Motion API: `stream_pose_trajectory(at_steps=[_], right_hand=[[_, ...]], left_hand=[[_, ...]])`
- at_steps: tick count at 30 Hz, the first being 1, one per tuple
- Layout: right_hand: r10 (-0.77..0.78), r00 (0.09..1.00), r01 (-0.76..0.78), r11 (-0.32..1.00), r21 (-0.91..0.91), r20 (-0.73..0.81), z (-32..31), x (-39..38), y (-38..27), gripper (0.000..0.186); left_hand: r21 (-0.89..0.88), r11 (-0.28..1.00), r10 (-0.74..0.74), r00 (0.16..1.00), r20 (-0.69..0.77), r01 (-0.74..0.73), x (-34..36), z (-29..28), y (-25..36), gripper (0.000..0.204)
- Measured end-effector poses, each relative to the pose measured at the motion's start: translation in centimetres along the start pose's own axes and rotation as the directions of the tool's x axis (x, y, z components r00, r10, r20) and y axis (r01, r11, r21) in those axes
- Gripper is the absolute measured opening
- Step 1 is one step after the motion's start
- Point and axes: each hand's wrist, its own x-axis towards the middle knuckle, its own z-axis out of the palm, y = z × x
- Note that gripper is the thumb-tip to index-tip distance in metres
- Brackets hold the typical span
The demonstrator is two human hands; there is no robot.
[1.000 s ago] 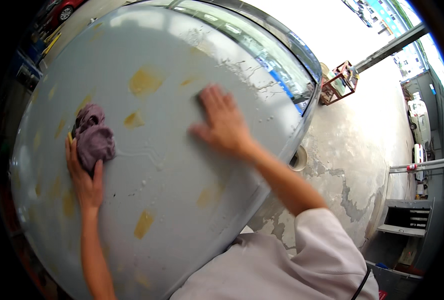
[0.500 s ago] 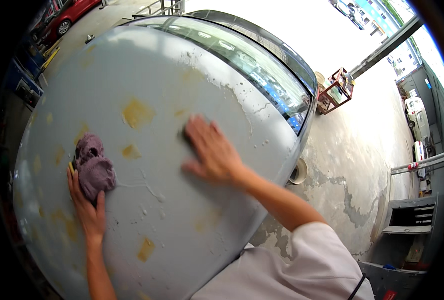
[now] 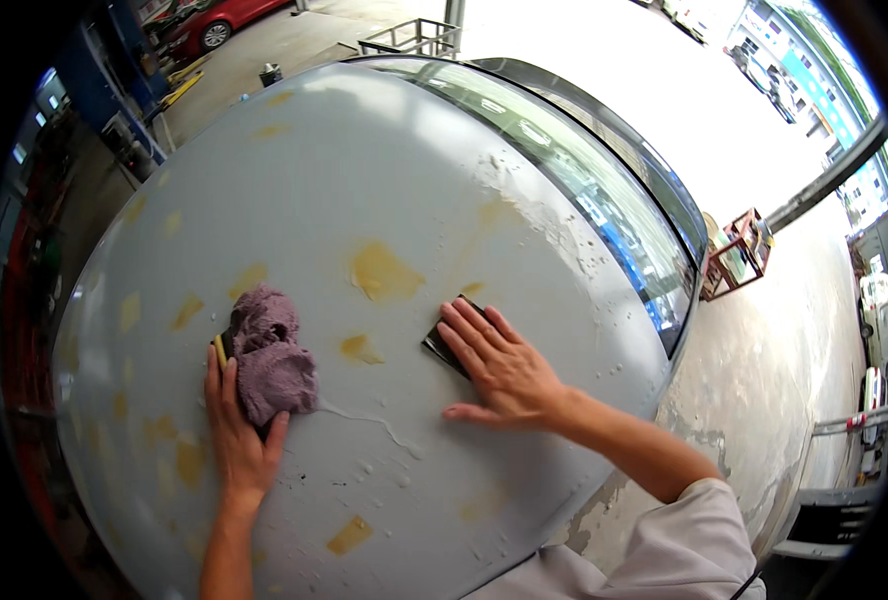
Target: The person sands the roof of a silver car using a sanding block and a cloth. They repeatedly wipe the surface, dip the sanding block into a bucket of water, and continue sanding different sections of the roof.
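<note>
A bundled purple cloth (image 3: 276,385) rests on the grey car hood (image 3: 304,210), with a dark object and a yellow edge (image 3: 221,350) partly showing beneath it. My left hand (image 3: 241,440) grips this bundle from its near left side, thumb against the cloth. To the right, my right hand (image 3: 501,372) lies flat on the hood. Its fingers press on a piece of black sandpaper (image 3: 446,350), mostly covered by the hand. Around both hands the hood carries yellowish patches (image 3: 386,271), water drops and a whitish wet streak (image 3: 379,420).
The windshield (image 3: 574,190) borders the hood at the far right. A reddish metal frame stand (image 3: 739,258) is on the concrete floor beyond it. Blue equipment (image 3: 114,80) stands at the far left, and a red car (image 3: 222,22) at the back.
The view has swung, so the hood appears farther right and lower. My right hand, blurred before, has come slightly nearer along the hood, and the sandpaper shows plainly. My left hand keeps the cloth.
</note>
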Motion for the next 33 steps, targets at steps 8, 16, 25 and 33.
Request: stream_pose_trajectory(at_steps=[8, 16, 25, 33], right_hand=[[0.197, 0.967, -0.212, 0.974, -0.084, -0.16, 0.8, 9.6, 6.5, 0.093], [-0.05, 0.999, 0.05, 0.996, -0.068, -0.011, -0.6, 11.1, 4.1, 0.096], [-0.23, 0.971, 0.235, 0.966, -0.108, 0.061, 0.7, 8.0, -0.5, 0.099], [-0.08, 0.993, 0.077, 0.997, -0.029, -0.091, 3.7, 19.0, 4.9, 0.072]], left_hand=[[-0.047, 0.998, 0.039, 0.999, -0.038, -0.04, 0.7, 0.7, 0.7, 0.082], [-0.028, 0.999, 0.034, 0.999, -0.018, -0.034, 0.7, -0.1, 0.9, 0.088], [-0.002, 1.0, -0.026, 0.999, -0.034, 0.026, 0.7, 0.0, 0.6, 0.09], [-0.234, 0.972, -0.056, 0.972, -0.23, 0.001, 0.9, 1.2, -0.1, 0.083]])
